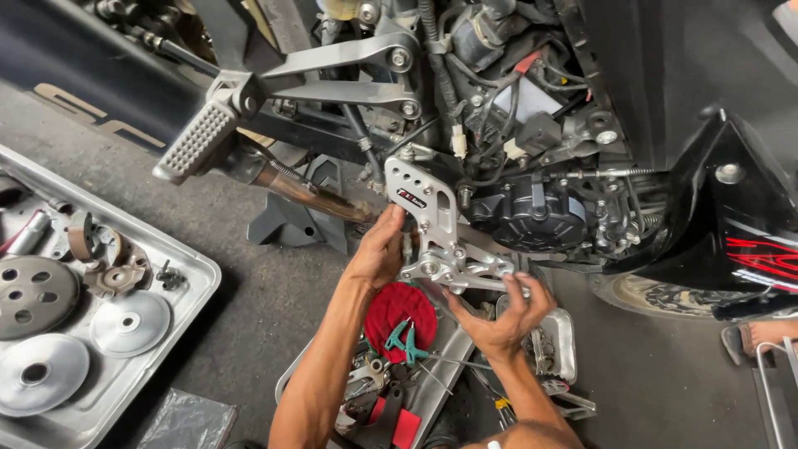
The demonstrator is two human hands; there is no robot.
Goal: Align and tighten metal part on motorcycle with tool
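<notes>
Head view.

- Bracket point(432, 220): silver drilled plate against the motorcycle frame, just left of the black engine cover point(528, 214). Its lower end carries a small cluster of silver fittings. Whether any bolt secures it cannot be told.
- Left hand point(378, 249): fingers curled round the bracket's lower left edge, thumb side up, gripping it.
- Right hand point(507, 312): palm up, fingers half closed round the right end of the lower fittings, pinching a small silver part; the part itself is too small to identify.
- Footpeg point(197, 141): grey ribbed pad on an arm, upper left, apart from both hands.
- Small tray point(565, 341): on the floor directly beneath the hands, holding a red cloth point(401, 309), teal pliers point(403, 341) and loose tools.
- Large tray point(179, 328): at the floor's left edge, holding metal discs point(130, 324) and clutch parts.

Risks, as judged:
- A slackened grip on either side could let the bracket swing or drop onto the tools below.
- The pinched part could slip from the fingertips and vanish among the tray's clutter or roll across the floor.
- Fingers sit close to the wiring and hoses above; a jerk could snag a connector.
</notes>
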